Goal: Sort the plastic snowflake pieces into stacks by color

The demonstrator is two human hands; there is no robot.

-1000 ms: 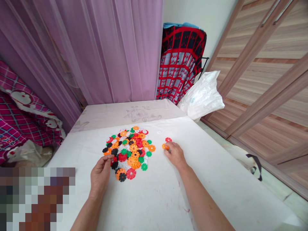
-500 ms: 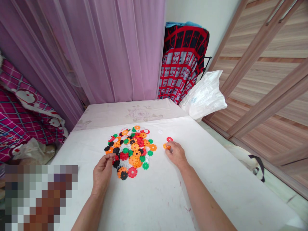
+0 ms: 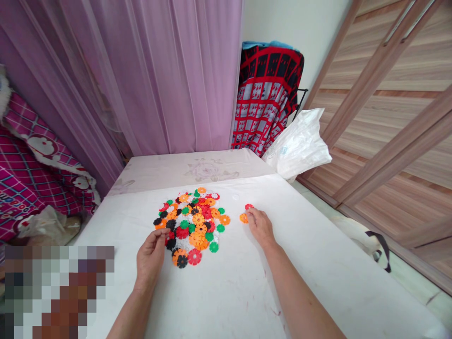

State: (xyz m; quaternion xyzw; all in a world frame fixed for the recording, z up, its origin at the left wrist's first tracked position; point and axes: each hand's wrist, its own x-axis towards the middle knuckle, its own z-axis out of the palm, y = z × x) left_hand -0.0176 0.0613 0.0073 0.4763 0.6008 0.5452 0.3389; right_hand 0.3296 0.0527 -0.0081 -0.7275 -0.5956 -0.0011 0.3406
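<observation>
Toothed plastic discs in red, orange, green, black and white lie in a loose heap point(image 3: 197, 219) on the white-covered table. My left hand point(image 3: 151, 247) rests at the heap's near left edge, thumb and fingertips pinched together beside red and black discs. Whatever that pinch holds is too small to make out. Right of the heap, my right hand point(image 3: 260, 226) curls downward with its fingertips close together. An orange disc point(image 3: 243, 218) lies just left of those fingertips, and a red disc point(image 3: 249, 206) shows partly behind them. The back of the hand hides what its fingers grip, if anything.
The white cloth point(image 3: 219, 301) covers the table, with a flower-printed cloth point(image 3: 212, 169) along its far end. A white plastic bag point(image 3: 296, 143) stands past the far right corner. A purple curtain point(image 3: 169, 75) hangs behind, and wooden wardrobe doors point(image 3: 388, 122) line the right.
An orange disc that was in my right fingers is no longer visible there; one orange disc lies beside them. The right fingertips have shifted toward the red disc. My left hand keeps its pinch.
</observation>
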